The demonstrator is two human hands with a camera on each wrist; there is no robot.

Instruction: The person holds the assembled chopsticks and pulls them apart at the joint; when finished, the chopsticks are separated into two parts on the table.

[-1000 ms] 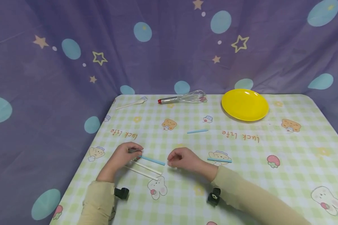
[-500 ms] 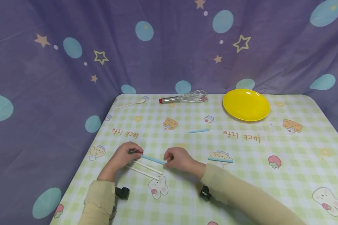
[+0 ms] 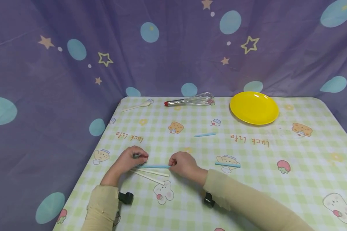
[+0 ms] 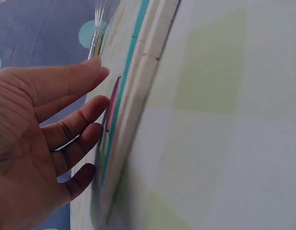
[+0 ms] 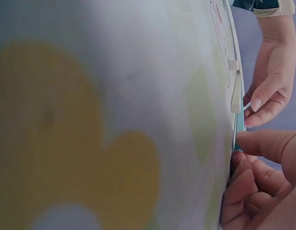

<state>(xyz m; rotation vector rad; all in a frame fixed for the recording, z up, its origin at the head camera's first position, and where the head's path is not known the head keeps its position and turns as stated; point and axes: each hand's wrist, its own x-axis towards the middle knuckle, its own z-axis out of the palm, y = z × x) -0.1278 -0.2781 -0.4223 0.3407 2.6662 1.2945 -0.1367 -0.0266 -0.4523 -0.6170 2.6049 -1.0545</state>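
Note:
My right hand [image 3: 185,165] pinches the right end of a thin blue stick [image 3: 154,166] between thumb and fingers, low over the tablecloth. The stick's left end passes below my left hand [image 3: 132,159]. In the left wrist view, the left thumb and fingers are loosely bent beside the blue stick [image 4: 130,52], with nothing between them. Two white sticks [image 3: 154,172] [image 3: 148,177] lie just in front of the blue one, fanned apart at their right ends, their left ends partly hidden by the left hand.
Another blue stick [image 3: 227,165] lies right of the right hand, and one more blue stick [image 3: 205,134] farther back. Along the rear edge are a cream spoon [image 3: 136,106], a whisk [image 3: 189,100] and a yellow plate [image 3: 254,108]. A purple curtain [image 3: 167,64] hangs behind.
My right hand has moved left to the blue stick's end and taken hold of it. The stick's left end has left the left fingers and turned nearly level; the white sticks have spread apart.

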